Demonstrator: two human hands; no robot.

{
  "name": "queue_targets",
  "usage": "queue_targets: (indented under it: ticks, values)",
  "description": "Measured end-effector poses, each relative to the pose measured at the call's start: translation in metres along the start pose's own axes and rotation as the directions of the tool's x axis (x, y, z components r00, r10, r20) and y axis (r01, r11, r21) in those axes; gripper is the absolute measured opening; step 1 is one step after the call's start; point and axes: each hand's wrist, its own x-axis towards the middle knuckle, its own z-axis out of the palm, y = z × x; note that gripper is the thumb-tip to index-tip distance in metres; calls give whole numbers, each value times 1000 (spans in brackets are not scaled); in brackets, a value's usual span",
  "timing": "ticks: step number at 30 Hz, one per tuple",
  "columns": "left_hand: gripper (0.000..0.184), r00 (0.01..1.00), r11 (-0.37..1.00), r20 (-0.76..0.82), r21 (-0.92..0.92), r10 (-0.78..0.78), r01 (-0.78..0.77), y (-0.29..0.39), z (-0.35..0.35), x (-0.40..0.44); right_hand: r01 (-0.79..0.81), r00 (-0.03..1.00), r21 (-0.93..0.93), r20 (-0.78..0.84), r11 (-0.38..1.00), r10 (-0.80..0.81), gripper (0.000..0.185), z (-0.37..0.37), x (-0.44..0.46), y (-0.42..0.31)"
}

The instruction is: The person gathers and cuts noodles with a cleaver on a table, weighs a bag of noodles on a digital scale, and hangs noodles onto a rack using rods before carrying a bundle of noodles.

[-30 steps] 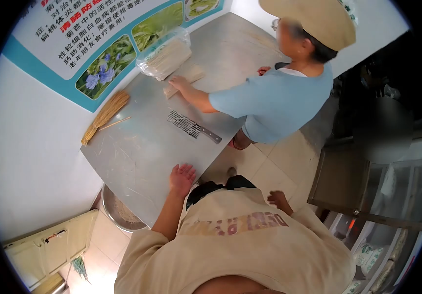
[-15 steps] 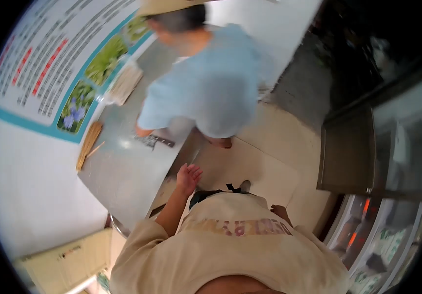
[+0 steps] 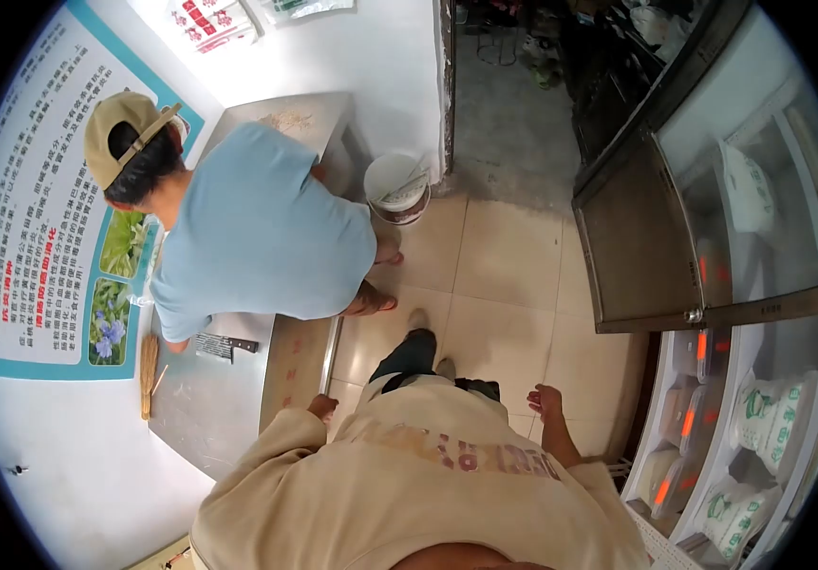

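Observation:
My left hand (image 3: 323, 408) hangs low beside the front edge of a metal table (image 3: 186, 418), its fingers loosely bent with nothing visible in them. On the other side of my body, my right hand (image 3: 545, 401) hangs over the tiled floor, empty, fingers slightly curled and apart. A cleaver (image 3: 224, 346) with a dark handle lies flat on the table, apart from both hands. Further left on the tabletop rests a straw hand brush (image 3: 149, 375), with a thin stick (image 3: 161, 378) beside it.
Ahead at the table, a person in a blue shirt (image 3: 262, 223) and cap leans over. Beyond stands a white bucket (image 3: 396, 185) near the doorway. On the right are an open framed door (image 3: 637, 237) and shelves with packed bags (image 3: 777, 413). Tiles (image 3: 499, 323) cover the floor.
My view has swung, and the doorway and bucket now show. My left hand has dropped from a raised, spread pose to my side; my right hand has come further out from my body.

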Motion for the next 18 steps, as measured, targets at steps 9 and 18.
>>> queue_targets:
  ticks: [9, 18]
  values:
    - [23, 561, 195, 384, 671, 733, -715, 146, 32, 77, -84, 996, -55, 15, 995, 85, 20, -43, 49, -18]
    - [23, 625, 413, 208, 590, 752, -694, 529, 33, 117, -58, 995, 95, -69, 994, 65, 15, -98, 73, -209]
